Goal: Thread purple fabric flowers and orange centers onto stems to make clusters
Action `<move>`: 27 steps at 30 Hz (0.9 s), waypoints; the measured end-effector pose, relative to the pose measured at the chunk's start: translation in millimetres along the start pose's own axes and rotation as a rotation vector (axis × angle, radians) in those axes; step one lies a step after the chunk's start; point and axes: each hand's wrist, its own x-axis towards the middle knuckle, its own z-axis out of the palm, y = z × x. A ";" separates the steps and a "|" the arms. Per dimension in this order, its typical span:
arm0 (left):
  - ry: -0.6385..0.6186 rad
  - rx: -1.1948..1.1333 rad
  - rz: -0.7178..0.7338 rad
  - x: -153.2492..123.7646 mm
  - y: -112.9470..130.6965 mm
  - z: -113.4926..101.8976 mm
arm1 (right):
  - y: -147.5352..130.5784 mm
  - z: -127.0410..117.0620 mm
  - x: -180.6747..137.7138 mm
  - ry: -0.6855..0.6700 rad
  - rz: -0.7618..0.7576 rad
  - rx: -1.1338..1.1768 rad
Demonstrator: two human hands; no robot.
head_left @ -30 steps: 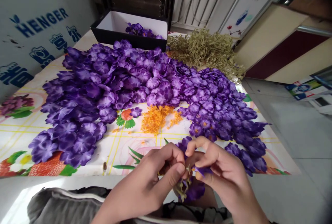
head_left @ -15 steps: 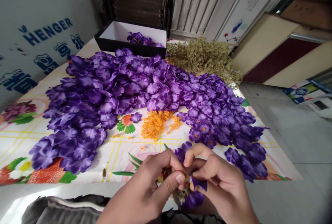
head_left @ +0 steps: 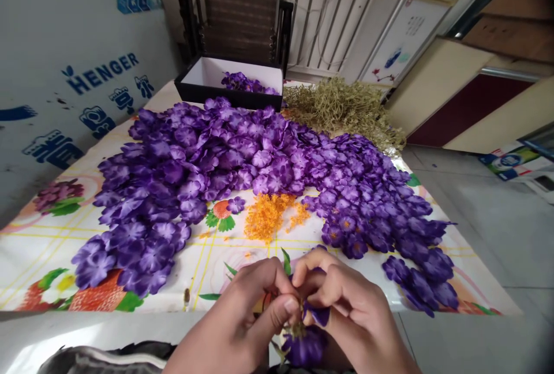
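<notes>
The left hand (head_left: 240, 319) and the right hand (head_left: 348, 313) meet fingertip to fingertip at the near edge of the table (head_left: 38, 258), curled in toward each other with no gap between them. The left thumb and forefinger close on the top of a flower sprig (head_left: 303, 346), whose purple head hangs just below both hands, toward the person's lap. Its long axis runs roughly up and down, and a bit of greenish stem shows at its left side. The right fingers pinch a single purple petal (head_left: 318, 315), which sits directly above the sprig's head and touches the left thumb tip. Petal and sprig lie between the two hands, so neither hand is clearly nearer. Just beyond the knuckles lies a small heap of orange stamens (head_left: 266, 218). Past it and out to both sides spreads a broad pile of purple blossoms (head_left: 225, 160). Well beyond the hands stands a black box (head_left: 203, 92) with more blossoms in it, and to its right lies a tangle of dry green stems (head_left: 346, 105).
</notes>
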 end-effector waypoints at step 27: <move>0.043 0.229 0.163 2.9 18.0 20.2 | -5.0 -17.8 -16.1 0.143 -0.071 0.089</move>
